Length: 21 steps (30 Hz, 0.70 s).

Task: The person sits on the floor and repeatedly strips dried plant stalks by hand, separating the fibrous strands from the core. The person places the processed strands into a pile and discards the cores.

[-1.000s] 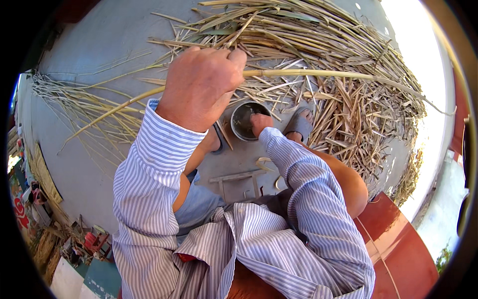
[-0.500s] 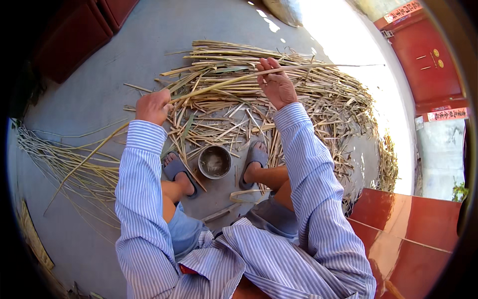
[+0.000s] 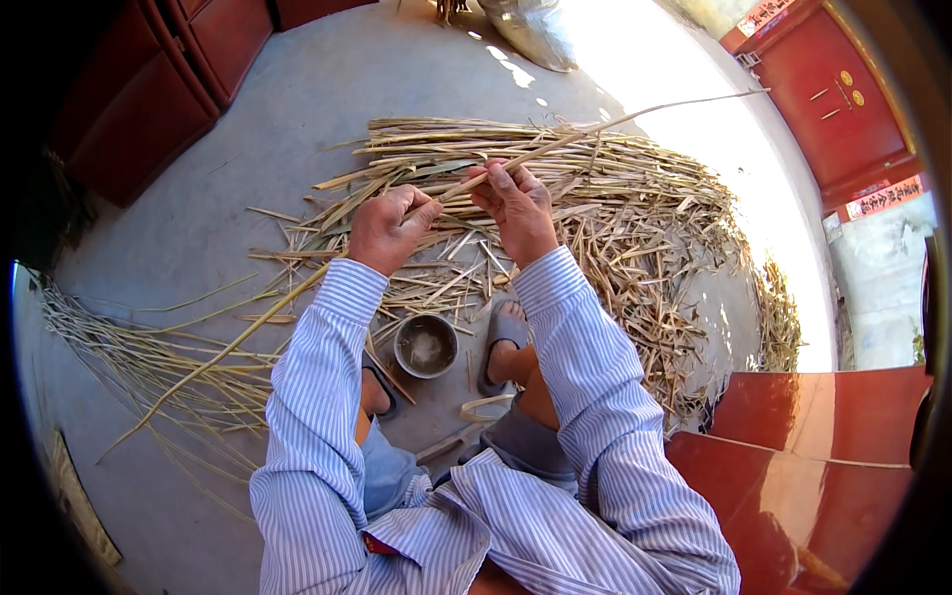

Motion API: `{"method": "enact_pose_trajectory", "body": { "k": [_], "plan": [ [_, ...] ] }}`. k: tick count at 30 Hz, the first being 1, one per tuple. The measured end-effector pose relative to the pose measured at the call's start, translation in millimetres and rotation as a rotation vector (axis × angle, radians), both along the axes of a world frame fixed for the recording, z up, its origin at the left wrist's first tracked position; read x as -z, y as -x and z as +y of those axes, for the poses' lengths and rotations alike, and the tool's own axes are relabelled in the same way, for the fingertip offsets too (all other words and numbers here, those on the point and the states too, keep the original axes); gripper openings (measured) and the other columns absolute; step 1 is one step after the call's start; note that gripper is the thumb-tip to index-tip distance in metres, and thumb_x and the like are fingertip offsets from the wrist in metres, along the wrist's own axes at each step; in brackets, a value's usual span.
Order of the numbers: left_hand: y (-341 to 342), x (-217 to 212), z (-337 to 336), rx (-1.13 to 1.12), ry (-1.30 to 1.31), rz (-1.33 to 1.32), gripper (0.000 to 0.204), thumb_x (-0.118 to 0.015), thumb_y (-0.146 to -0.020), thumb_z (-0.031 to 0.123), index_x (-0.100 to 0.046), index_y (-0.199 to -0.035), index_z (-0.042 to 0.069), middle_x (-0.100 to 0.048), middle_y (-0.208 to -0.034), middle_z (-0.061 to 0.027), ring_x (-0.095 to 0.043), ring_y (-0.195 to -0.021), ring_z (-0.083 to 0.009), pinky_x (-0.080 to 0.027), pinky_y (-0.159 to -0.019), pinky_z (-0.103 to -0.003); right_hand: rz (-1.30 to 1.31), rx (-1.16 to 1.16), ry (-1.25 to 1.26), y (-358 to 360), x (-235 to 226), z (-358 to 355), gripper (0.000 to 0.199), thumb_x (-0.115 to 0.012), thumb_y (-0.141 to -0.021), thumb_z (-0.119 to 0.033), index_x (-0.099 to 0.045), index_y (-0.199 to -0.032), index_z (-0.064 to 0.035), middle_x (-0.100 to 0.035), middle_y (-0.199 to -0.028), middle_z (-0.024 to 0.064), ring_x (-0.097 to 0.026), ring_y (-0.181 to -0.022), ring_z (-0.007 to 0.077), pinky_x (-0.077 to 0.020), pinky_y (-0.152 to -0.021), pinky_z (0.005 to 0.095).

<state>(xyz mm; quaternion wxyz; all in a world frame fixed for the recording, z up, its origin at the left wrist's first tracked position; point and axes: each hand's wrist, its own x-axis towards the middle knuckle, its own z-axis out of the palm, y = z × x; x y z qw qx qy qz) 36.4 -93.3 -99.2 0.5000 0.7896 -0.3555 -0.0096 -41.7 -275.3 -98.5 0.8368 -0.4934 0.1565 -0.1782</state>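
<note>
One long dry stalk (image 3: 557,145), reed-like, runs slantwise across the front of me, from the floor at the lower left up to the far right. My left hand (image 3: 389,230) is closed in a fist around it, thumb pointing along its length. Just to the right, my right hand (image 3: 516,213) pinches the same stalk between thumb and fingers. The hands are close together, palms partly hidden. Beyond and below them lies a broad heap of dry stalks (image 3: 645,169), with short broken husks (image 3: 625,268) scattered on its near side.
A round metal bowl (image 3: 426,374) with murky liquid stands on the floor between my sandalled feet. Thin peeled stalks (image 3: 188,347) fan out at the left. Red panels (image 3: 793,426) lie at lower right, dark red furniture (image 3: 149,89) stands far left, and a pale sack (image 3: 535,35) sits at the back.
My hands have drawn together along the stalk, the left moving right and the right moving left and nearer. My right fingers, loosely spread before, now pinch the stalk. The view has shifted slightly.
</note>
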Motion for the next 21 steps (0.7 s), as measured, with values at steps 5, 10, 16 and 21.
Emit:
{"method": "enact_pose_trajectory", "body": {
  "k": [5,10,16,21],
  "plan": [
    [-14.0,0.5,4.8,-0.113,-0.124,-0.630,0.017,-0.074,-0.076,0.020,-0.062,-0.079,0.008,-0.061,-0.070,-0.0074,-0.059,-0.067,-0.0280,-0.044,-0.060,-0.041,0.012,0.145,0.035,-12.3,-7.5,-0.3,0.023,-0.068,-0.090,-0.028,-0.059,-0.093,-0.0064,-0.071,-0.087,0.0060,-0.068,-0.076,0.0134,-0.0542,-0.067,0.0248],
    [-40.7,-8.3,66.1,-0.146,-0.488,-0.505,0.018,-0.075,-0.073,0.018,-0.061,-0.081,0.009,-0.061,-0.072,-0.0068,-0.059,-0.071,-0.0274,-0.038,-0.070,-0.039,-0.045,0.496,0.026,-2.9,-14.9,-89.5,0.014,-0.065,-0.092,-0.022,-0.062,-0.095,-0.0087,-0.070,-0.086,0.0037,-0.067,-0.078,0.0118,-0.0526,-0.067,0.0236],
    [-23.5,-4.1,27.5,-0.039,-0.266,-0.340,0.023,-0.076,-0.075,0.023,-0.063,-0.086,0.008,-0.067,-0.075,-0.0077,-0.062,-0.073,-0.0253,-0.039,-0.069,-0.037,-0.017,0.312,0.057,-12.0,-4.9,-56.5,0.017,-0.066,-0.092,-0.023,-0.061,-0.097,-0.0078,-0.070,-0.088,0.0051,-0.067,-0.076,0.0120,-0.0525,-0.066,0.0225],
    [-17.6,-1.4,1.6,0.020,-0.101,0.037,0.021,-0.074,-0.080,0.025,-0.068,-0.085,0.006,-0.068,-0.072,-0.0102,-0.065,-0.063,-0.0240,-0.046,-0.057,-0.036,-0.042,0.385,0.081,-6.1,-13.4,-45.7,0.020,-0.067,-0.091,-0.026,-0.061,-0.093,-0.0068,-0.070,-0.085,0.0044,-0.067,-0.076,0.0100,-0.0514,-0.066,0.0203]
  ]
}}
